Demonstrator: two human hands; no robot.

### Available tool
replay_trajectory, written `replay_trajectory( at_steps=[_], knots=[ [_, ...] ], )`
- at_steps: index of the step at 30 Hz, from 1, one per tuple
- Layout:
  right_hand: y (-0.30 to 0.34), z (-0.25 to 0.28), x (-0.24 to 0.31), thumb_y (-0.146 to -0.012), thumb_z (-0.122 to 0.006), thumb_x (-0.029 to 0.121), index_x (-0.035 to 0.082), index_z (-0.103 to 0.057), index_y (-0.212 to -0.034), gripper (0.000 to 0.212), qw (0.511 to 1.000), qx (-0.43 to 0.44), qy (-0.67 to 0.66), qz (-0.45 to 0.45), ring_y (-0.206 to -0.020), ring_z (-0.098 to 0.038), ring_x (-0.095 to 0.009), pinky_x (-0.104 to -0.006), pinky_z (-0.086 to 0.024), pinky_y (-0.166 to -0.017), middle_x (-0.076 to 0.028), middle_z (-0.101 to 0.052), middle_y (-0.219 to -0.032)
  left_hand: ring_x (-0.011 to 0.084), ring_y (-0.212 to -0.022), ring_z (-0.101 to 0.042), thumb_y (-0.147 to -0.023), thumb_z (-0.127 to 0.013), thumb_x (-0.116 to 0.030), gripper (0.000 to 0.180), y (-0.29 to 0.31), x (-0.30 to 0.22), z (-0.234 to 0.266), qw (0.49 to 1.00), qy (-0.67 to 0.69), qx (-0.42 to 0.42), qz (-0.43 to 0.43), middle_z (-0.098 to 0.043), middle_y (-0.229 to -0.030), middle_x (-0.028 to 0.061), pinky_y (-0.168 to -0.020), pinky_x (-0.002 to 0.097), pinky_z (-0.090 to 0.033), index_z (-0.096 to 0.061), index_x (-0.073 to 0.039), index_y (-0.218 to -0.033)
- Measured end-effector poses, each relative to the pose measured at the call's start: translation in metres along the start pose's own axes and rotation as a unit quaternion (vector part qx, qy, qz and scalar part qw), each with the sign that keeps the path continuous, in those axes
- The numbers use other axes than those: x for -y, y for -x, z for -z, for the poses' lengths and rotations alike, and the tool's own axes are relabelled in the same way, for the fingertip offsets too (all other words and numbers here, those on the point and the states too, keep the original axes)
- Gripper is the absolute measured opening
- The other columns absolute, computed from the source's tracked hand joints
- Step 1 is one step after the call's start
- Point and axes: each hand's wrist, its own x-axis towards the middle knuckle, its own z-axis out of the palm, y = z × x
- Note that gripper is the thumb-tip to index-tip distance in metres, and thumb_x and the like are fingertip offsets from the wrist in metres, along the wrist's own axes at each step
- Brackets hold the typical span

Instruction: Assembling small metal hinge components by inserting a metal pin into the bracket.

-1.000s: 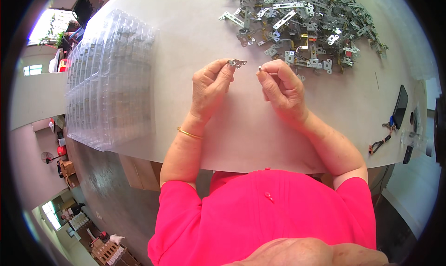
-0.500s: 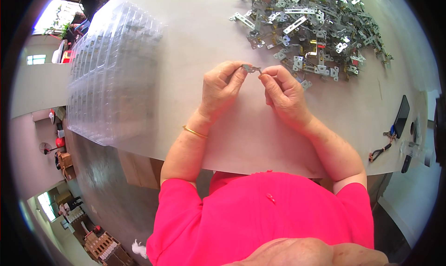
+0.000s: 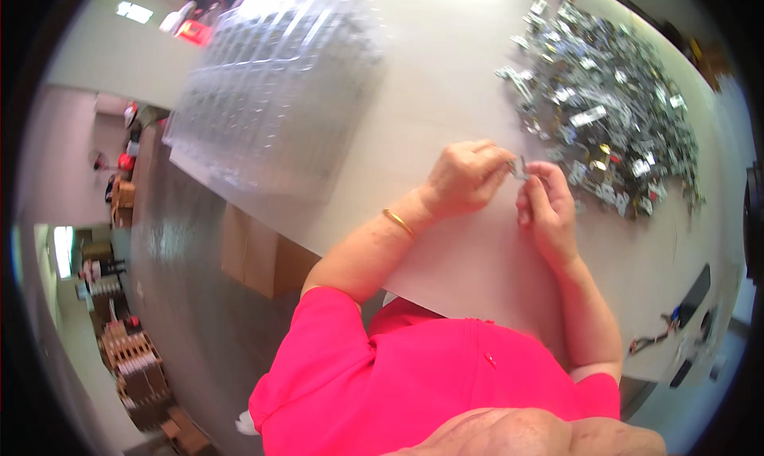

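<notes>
Metal parts point(image 3: 520, 169), left hand point(image 3: 468, 177) and right hand point(image 3: 549, 207) angled inward, both apparently pinching them

"What is the left hand point(image 3: 468, 179) doing?"
"Pinching, thumb and fingertips drawn together."
"And the right hand point(image 3: 551, 211)?"
"Just beside it, thumb up against a curled forefinger."
"The arms?"
"The left forearm point(image 3: 368, 257) slants up rightward; the right forearm point(image 3: 590, 317), steeper, leans left."

A hot-pink short-sleeved top point(image 3: 422, 384) — one solid colour, with a small pink detail point(image 3: 489, 360) on the chest (too blurred to make out) — and a slim gold-coloured bangle point(image 3: 399, 221) circling the left wrist point(image 3: 426, 205).
</notes>
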Motion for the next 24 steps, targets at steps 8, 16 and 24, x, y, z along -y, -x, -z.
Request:
replay_trajectory(
  at_steps=[8,16,24],
  knots=[
    [-0.002,0.004,0.001,-0.109,-0.047,0.015,0.005,-0.058,-0.122,0.02,0.996,0.012,-0.079,-0.027,-0.07,-0.062,-0.012,-0.028,-0.054,-0.062,-0.006,-0.063,-0.092,0.0321,-0.069,-0.065,-0.085,-0.07,-0.006,0.007,0.009,0.01,-0.002,0.998,-0.044,0.003,-0.042,-0.064,-0.077,0.0092,-0.063,0.0428,-0.053,-0.068,-0.008,-0.091],
    [-0.004,0.009,-0.012,-0.109,-0.055,0.018,0.005,-0.06,-0.109,0.014,0.999,-0.018,-0.046,0.023,-0.086,-0.06,-0.01,-0.0274,-0.052,-0.08,-0.001,-0.062,-0.097,0.0308,-0.067,-0.064,-0.083,-0.072,-0.015,0.007,0.012,0.012,-0.008,0.995,-0.043,0.038,-0.078,-0.062,-0.075,0.007,-0.062,0.043,-0.051,-0.067,-0.01,-0.082],
    [0.006,-0.002,-0.015,-0.111,-0.051,0.021,0.005,-0.06,-0.114,0.018,0.985,-0.06,0.066,0.146,-0.096,-0.057,-0.01,-0.0278,-0.046,-0.091,-0.002,-0.061,-0.104,0.0286,-0.064,-0.064,-0.081,-0.073,-0.017,0.016,0.01,0.013,-0.016,0.99,0.019,-0.014,-0.137,-0.064,-0.073,0.0034,-0.06,0.0415,-0.051,-0.063,-0.011,-0.071]
  ],
)
